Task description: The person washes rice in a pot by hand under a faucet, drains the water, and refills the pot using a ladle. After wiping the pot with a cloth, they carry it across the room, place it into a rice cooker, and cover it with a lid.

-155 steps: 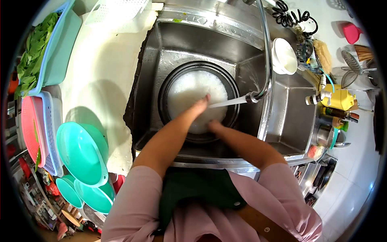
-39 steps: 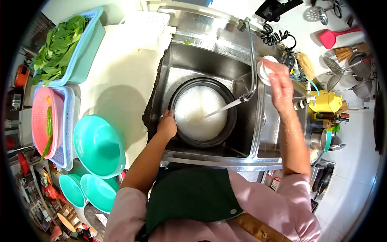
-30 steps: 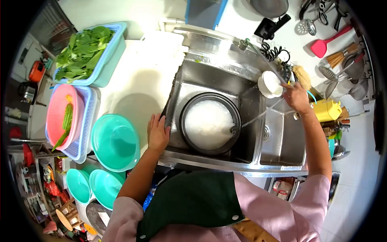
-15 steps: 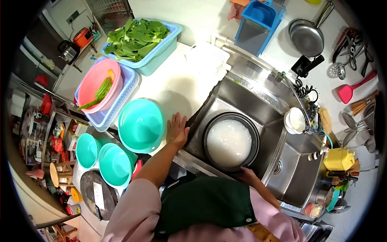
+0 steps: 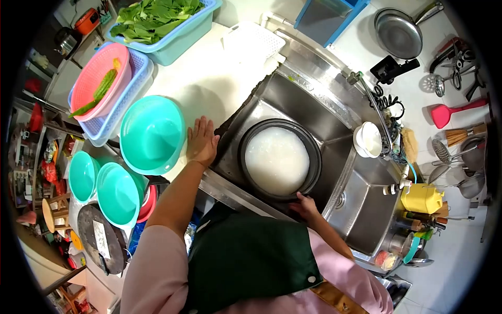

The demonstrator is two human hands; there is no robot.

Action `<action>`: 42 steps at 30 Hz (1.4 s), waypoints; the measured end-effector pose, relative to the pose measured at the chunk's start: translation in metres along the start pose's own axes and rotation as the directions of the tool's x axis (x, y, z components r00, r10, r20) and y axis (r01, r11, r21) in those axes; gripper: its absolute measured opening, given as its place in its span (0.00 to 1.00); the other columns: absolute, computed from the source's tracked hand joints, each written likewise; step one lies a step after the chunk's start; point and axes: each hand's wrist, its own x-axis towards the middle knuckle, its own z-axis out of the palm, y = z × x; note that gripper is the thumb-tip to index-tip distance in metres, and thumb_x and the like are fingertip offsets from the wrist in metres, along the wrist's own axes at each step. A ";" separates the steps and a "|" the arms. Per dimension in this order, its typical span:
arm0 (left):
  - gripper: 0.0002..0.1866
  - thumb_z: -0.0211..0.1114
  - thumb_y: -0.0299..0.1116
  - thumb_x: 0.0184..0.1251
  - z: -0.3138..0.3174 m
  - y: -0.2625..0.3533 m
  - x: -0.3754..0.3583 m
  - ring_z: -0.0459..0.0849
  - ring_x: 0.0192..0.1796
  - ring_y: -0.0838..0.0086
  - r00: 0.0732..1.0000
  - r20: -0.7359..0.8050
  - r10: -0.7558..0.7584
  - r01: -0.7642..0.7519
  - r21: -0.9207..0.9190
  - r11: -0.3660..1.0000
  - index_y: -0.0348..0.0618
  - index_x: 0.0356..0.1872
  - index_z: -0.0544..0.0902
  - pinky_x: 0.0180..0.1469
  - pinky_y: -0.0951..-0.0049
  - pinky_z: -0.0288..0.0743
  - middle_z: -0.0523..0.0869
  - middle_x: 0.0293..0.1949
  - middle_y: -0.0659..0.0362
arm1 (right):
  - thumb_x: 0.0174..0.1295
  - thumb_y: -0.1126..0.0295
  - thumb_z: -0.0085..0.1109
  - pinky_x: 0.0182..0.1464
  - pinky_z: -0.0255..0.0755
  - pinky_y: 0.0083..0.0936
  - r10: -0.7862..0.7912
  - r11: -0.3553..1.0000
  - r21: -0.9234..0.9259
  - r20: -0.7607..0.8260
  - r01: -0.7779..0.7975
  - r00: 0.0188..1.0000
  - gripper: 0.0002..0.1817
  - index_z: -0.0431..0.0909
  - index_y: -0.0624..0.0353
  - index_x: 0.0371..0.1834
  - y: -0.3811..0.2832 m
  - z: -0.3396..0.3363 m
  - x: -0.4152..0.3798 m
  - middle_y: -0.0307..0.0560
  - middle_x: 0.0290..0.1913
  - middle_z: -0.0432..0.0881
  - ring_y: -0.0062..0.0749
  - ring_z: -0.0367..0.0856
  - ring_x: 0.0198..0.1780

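Observation:
A round black pot (image 5: 317, 157) sits in the left basin of the steel sink, holding cloudy white liquid (image 5: 277, 159). At the pot's near rim is my right hand (image 5: 306, 205), thumb over the edge and the other fingers partly hidden below it. My left hand (image 5: 203, 142) lies flat on the white counter (image 5: 206, 99) beside the sink, fingers apart and nothing in it. Just left of that hand stands a large turquoise basin (image 5: 151, 135).
Two smaller turquoise basins (image 5: 119, 191) (image 5: 83, 177) stand lower left. Behind are a pink colander (image 5: 99, 78) with a bitter-gourd-like vegetable and a blue crate (image 5: 172, 44) of leafy greens. White bowls (image 5: 367, 139) rest by the faucet (image 5: 376, 107); a frying pan (image 5: 398, 34) hangs right.
The camera view has shifted, so the surroundings appear further left and higher. My left hand stays on the counter and my right hand stays at the pot's rim, its thumb now showing over it.

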 end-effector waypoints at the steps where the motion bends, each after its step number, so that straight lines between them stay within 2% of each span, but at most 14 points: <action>1: 0.27 0.41 0.45 0.64 0.002 -0.001 0.000 0.47 0.67 0.60 1.000 -0.009 0.000 0.000 0.006 1.000 0.42 0.61 0.57 0.65 0.57 0.39 0.50 0.65 0.53 | 0.57 0.62 0.53 0.36 0.75 0.38 -0.022 1.000 -0.004 -0.022 0.022 1.000 0.21 0.63 0.64 0.48 -0.005 0.003 -0.008 0.54 0.43 0.73 0.46 0.77 0.38; 3: 0.27 0.41 0.45 0.64 0.001 0.000 -0.001 0.47 0.67 0.60 1.000 -0.008 -0.002 0.002 0.006 1.000 0.42 0.61 0.57 0.65 0.57 0.40 0.51 0.65 0.53 | 0.57 0.62 0.53 0.37 0.74 0.38 -0.037 0.999 -0.010 -0.047 0.036 0.998 0.21 0.62 0.64 0.48 -0.012 0.007 -0.023 0.54 0.44 0.73 0.47 0.77 0.37; 6: 0.27 0.41 0.45 0.64 0.003 0.000 0.000 0.47 0.67 0.59 1.000 -0.017 -0.003 0.003 0.012 1.000 0.43 0.61 0.58 0.65 0.57 0.40 0.51 0.65 0.53 | 0.57 0.64 0.54 0.32 0.75 0.34 -0.094 0.996 -0.010 -0.083 0.093 0.992 0.20 0.60 0.66 0.45 -0.022 0.010 -0.035 0.55 0.43 0.71 0.42 0.77 0.32; 8: 0.27 0.41 0.45 0.64 0.002 0.000 0.000 0.47 0.67 0.59 1.000 -0.024 -0.002 0.003 0.018 1.000 0.43 0.61 0.58 0.65 0.57 0.40 0.51 0.65 0.53 | 0.57 0.64 0.53 0.29 0.75 0.31 -0.143 0.990 -0.003 -0.076 0.144 0.987 0.17 0.63 0.65 0.42 -0.027 0.013 -0.038 0.53 0.39 0.73 0.39 0.76 0.30; 14: 0.26 0.42 0.42 0.64 -0.004 0.003 0.000 0.48 0.67 0.60 1.000 -0.007 -0.017 0.017 -0.016 1.000 0.44 0.61 0.57 0.65 0.58 0.41 0.51 0.65 0.52 | 0.58 0.66 0.53 0.24 0.74 0.28 -0.237 0.971 0.015 -0.054 0.238 0.970 0.15 0.63 0.65 0.41 -0.044 0.022 -0.041 0.50 0.37 0.74 0.35 0.75 0.23; 17: 0.26 0.43 0.42 0.64 -0.002 0.001 0.000 0.48 0.67 0.60 1.000 -0.006 -0.014 0.014 -0.010 1.000 0.43 0.61 0.57 0.65 0.58 0.41 0.51 0.65 0.53 | 0.58 0.66 0.53 0.21 0.74 0.26 -0.251 0.968 0.004 -0.098 0.253 0.963 0.15 0.63 0.64 0.40 -0.050 0.023 -0.037 0.49 0.36 0.74 0.33 0.75 0.21; 27: 0.26 0.42 0.42 0.64 0.001 0.000 0.000 0.48 0.67 0.59 1.000 -0.023 -0.006 0.006 -0.015 1.000 0.42 0.61 0.57 0.65 0.57 0.41 0.51 0.65 0.52 | 0.58 0.67 0.53 0.18 0.74 0.23 -0.300 0.954 -0.014 -0.115 0.301 0.947 0.13 0.64 0.64 0.38 -0.067 0.038 -0.044 0.47 0.32 0.74 0.30 0.74 0.18; 42: 0.26 0.42 0.43 0.64 -0.001 0.000 0.001 0.48 0.67 0.60 1.000 -0.025 -0.009 0.008 -0.018 1.000 0.42 0.61 0.58 0.65 0.57 0.40 0.51 0.65 0.52 | 0.56 0.68 0.56 0.14 0.72 0.23 -0.350 0.935 0.005 -0.153 0.355 0.924 0.16 0.62 0.68 0.36 -0.082 0.051 -0.044 0.50 0.29 0.72 0.31 0.72 0.15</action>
